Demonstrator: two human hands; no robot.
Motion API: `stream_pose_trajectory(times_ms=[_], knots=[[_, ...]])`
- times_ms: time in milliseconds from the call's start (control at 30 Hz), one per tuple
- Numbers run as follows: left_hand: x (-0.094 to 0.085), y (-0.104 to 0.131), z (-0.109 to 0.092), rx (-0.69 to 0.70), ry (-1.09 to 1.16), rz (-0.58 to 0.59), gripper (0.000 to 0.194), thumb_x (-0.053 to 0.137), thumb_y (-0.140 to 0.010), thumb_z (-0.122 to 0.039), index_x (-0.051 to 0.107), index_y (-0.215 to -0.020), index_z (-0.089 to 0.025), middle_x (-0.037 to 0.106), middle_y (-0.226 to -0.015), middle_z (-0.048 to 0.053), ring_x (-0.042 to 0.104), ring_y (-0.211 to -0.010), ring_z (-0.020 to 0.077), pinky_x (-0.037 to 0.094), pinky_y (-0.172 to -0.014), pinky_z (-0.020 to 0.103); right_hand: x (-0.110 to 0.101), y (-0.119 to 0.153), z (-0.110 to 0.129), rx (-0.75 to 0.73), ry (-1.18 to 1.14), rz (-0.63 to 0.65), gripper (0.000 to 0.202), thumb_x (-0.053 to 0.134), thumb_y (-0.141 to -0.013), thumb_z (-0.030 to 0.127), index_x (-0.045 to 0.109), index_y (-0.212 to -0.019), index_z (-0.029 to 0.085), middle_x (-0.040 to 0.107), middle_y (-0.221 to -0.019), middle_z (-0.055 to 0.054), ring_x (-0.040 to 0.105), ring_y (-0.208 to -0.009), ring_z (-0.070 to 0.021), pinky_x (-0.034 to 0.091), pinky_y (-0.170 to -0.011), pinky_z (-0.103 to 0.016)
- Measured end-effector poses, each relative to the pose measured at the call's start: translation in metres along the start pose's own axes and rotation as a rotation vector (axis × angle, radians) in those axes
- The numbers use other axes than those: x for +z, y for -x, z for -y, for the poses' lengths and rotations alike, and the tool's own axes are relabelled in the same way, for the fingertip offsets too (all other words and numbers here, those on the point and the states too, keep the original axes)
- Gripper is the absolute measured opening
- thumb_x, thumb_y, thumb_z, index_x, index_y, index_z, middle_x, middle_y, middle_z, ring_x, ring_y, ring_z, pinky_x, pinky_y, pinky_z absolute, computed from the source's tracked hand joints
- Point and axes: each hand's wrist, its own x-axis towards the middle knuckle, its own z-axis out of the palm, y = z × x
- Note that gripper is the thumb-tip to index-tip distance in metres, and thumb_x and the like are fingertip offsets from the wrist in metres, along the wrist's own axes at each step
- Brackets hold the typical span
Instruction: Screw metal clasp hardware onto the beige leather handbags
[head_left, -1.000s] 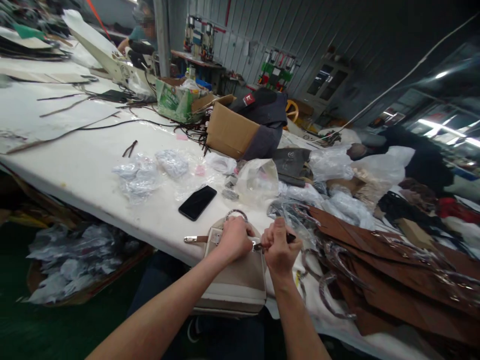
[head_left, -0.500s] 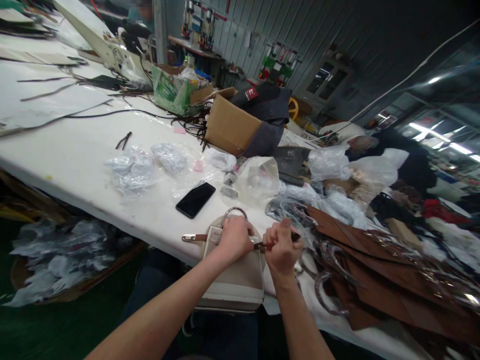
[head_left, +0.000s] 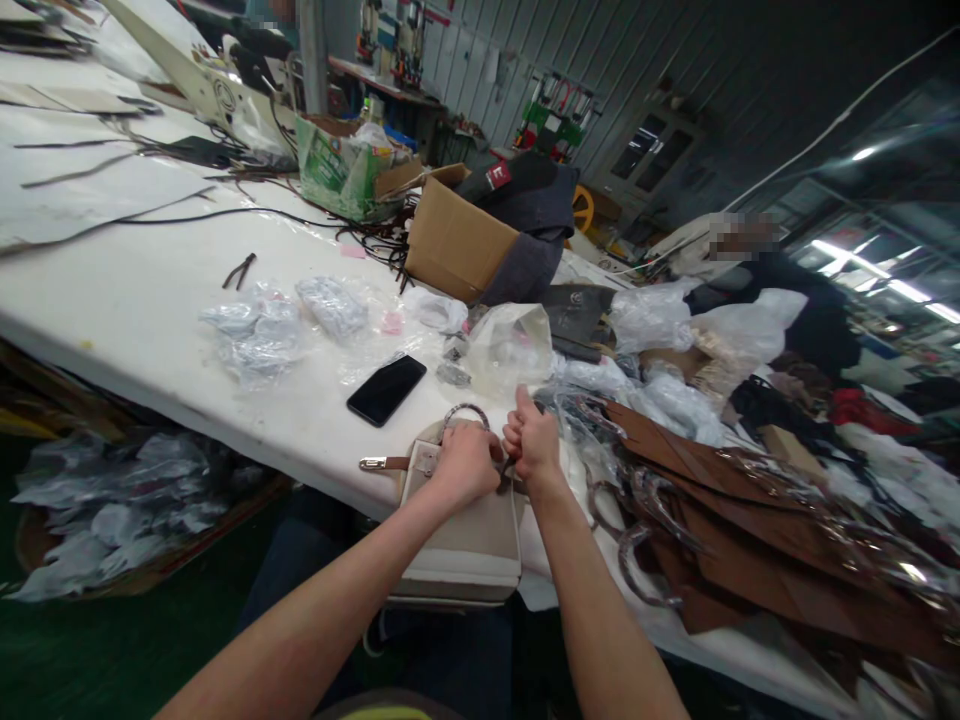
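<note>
A cream handbag [head_left: 461, 555] lies at the table's front edge, over my lap. A ring-shaped handle [head_left: 466, 408] stands at its far side, and a brown strap [head_left: 394, 463] with a metal tip sticks out left. My left hand [head_left: 469, 462] is closed over the upper part of the bag, fingers curled; what lies beneath them is hidden. Just right of it, my right hand [head_left: 534, 440] makes a fist with the thumb up, gripping a narrow dark strip [head_left: 508, 470] at the bag's right side. Most of that strip is covered by the fingers.
A black phone [head_left: 386, 390] and crumpled clear plastic [head_left: 259, 330] lie beyond the bag. Brown leather pieces with wrapped ring handles [head_left: 742, 530] are piled right. A cardboard box [head_left: 457, 240] stands farther back. A person in dark clothes [head_left: 814, 320] is at the far right.
My right hand has moved left and slightly up, closer to my left hand, and its thumb now points up. The dark end that jutted out right of the fist no longer shows.
</note>
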Motion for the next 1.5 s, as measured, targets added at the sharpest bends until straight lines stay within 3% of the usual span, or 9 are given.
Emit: stream_pose_trajectory(times_ms=[133, 333, 433, 600, 700, 867, 1067, 1367, 1500], knots=[[-0.003, -0.002, 0.001, 0.006, 0.055, 0.052, 0.033, 0.071, -0.079, -0.006, 0.086, -0.102, -0.024, 0.081, -0.107, 0.007, 0.069, -0.114, 0.0329, 0.048, -0.107, 0.045, -0.008, -0.006, 0.008, 0.132, -0.019, 0.083, 0.075, 0.087, -0.080, 0.073, 0.031, -0.062, 0.026, 0.024, -0.048, 0.014, 0.014, -0.039, -0.0029, 0.011, -0.032, -0.018], [-0.005, 0.003, -0.003, -0.042, 0.060, 0.030, 0.032, 0.073, -0.078, -0.006, 0.087, -0.102, -0.022, 0.083, -0.107, 0.008, 0.071, -0.115, 0.0323, 0.048, -0.111, 0.045, -0.022, 0.037, 0.014, -0.301, -0.194, 0.008, 0.072, 0.080, -0.090, 0.068, 0.029, -0.064, 0.025, 0.022, -0.050, 0.013, 0.015, -0.039, -0.0046, 0.014, -0.034, -0.020], [-0.006, 0.004, -0.005, -0.035, 0.073, 0.040, 0.026, 0.073, -0.081, -0.009, 0.087, -0.098, -0.023, 0.083, -0.102, 0.007, 0.072, -0.110, 0.0310, 0.049, -0.109, 0.044, -0.014, 0.050, 0.001, -0.376, -0.151, 0.004, 0.070, 0.080, -0.091, 0.068, 0.033, -0.062, 0.025, 0.024, -0.051, 0.012, 0.020, -0.038, -0.0055, 0.016, -0.035, -0.023], [-0.005, 0.007, -0.002, 0.014, 0.036, 0.008, 0.029, 0.071, -0.082, -0.007, 0.087, -0.101, -0.023, 0.078, -0.117, 0.010, 0.068, -0.122, 0.0345, 0.048, -0.110, 0.046, -0.009, 0.058, -0.017, -0.514, 0.002, -0.058, 0.064, 0.079, -0.094, 0.064, 0.041, -0.061, 0.025, 0.034, -0.052, 0.008, 0.032, -0.042, -0.0082, 0.027, -0.039, -0.026], [-0.003, 0.008, -0.002, 0.009, 0.021, 0.021, 0.031, 0.071, -0.082, -0.007, 0.086, -0.104, -0.023, 0.077, -0.119, 0.011, 0.066, -0.124, 0.0354, 0.047, -0.112, 0.048, -0.012, 0.047, -0.004, -0.415, -0.059, -0.011, 0.068, 0.080, -0.091, 0.068, 0.036, -0.060, 0.026, 0.029, -0.050, 0.010, 0.026, -0.039, -0.0066, 0.021, -0.036, -0.025], [-0.001, 0.008, -0.004, -0.020, -0.015, 0.008, 0.033, 0.070, -0.083, -0.008, 0.085, -0.109, -0.023, 0.073, -0.125, 0.013, 0.064, -0.127, 0.0369, 0.047, -0.114, 0.049, -0.008, 0.010, 0.022, -0.241, -0.116, -0.068, 0.075, 0.084, -0.085, 0.069, 0.027, -0.059, 0.027, 0.024, -0.048, 0.012, 0.019, -0.037, -0.0044, 0.015, -0.032, -0.022], [-0.001, 0.006, -0.004, -0.032, 0.013, 0.036, 0.035, 0.071, -0.081, -0.007, 0.084, -0.109, -0.023, 0.072, -0.126, 0.012, 0.063, -0.128, 0.0360, 0.046, -0.114, 0.048, 0.004, 0.000, 0.018, -0.155, -0.032, -0.018, 0.073, 0.086, -0.083, 0.066, 0.028, -0.063, 0.027, 0.025, -0.049, 0.013, 0.020, -0.035, -0.0044, 0.015, -0.031, -0.021], [0.008, 0.001, 0.002, -0.021, 0.045, 0.013, 0.027, 0.074, -0.081, -0.009, 0.083, -0.103, -0.022, 0.070, -0.123, 0.013, 0.062, -0.125, 0.0359, 0.045, -0.109, 0.048, -0.013, 0.053, -0.025, -0.604, 0.189, -0.081, 0.064, 0.069, -0.102, 0.063, 0.037, -0.061, 0.026, 0.036, -0.050, 0.007, 0.036, -0.042, -0.0090, 0.031, -0.041, -0.026], [0.012, 0.000, 0.005, -0.019, 0.055, -0.019, 0.025, 0.072, -0.082, -0.009, 0.083, -0.101, -0.022, 0.071, -0.118, 0.013, 0.063, -0.122, 0.0355, 0.045, -0.106, 0.048, -0.017, 0.064, -0.023, -0.624, 0.077, -0.087, 0.064, 0.071, -0.102, 0.060, 0.037, -0.061, 0.025, 0.033, -0.052, 0.008, 0.033, -0.042, -0.0083, 0.029, -0.041, -0.026]])
